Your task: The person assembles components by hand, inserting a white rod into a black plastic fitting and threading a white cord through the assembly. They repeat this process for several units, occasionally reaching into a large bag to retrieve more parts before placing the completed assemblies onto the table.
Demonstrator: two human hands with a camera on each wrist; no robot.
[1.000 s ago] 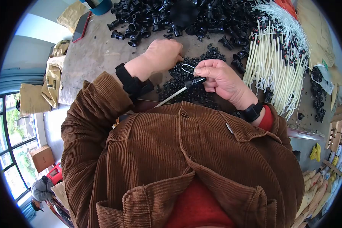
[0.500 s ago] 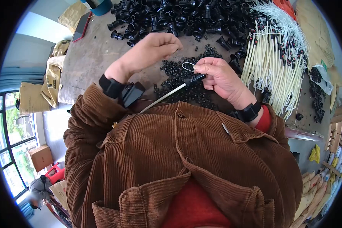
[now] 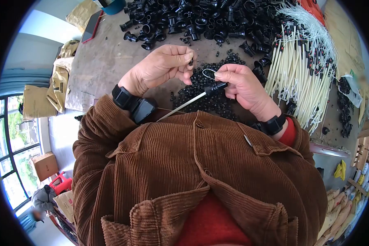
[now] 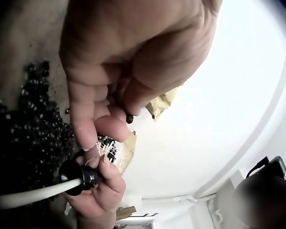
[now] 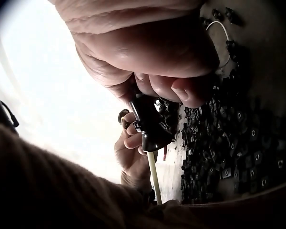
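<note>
Left grip [image 3: 162, 67]: thumb and fingertips closed down to a narrow pinch, small black bead [image 4: 129, 118] between them, above the surface [image 3: 106, 61]. Right grip [image 3: 248, 86]: thumb and forefinger pinch the base of the white loop [image 3: 203, 73]; curled fingers hold the narrow end of the black funnel [image 3: 214, 88].

Key relation, as I judge it: bead to loop. Bead is left of the loop and a bit farther from the body, near but apart. Loop's rounded end points left, toward the bead. Left grip is nearer the bead, right grip nearer the loop. White rod [image 3: 184, 105] leaves the funnel's wide mouth, long axis slanting down-left to the jacket [image 3: 164, 151], on the body side of the left grip.
</note>
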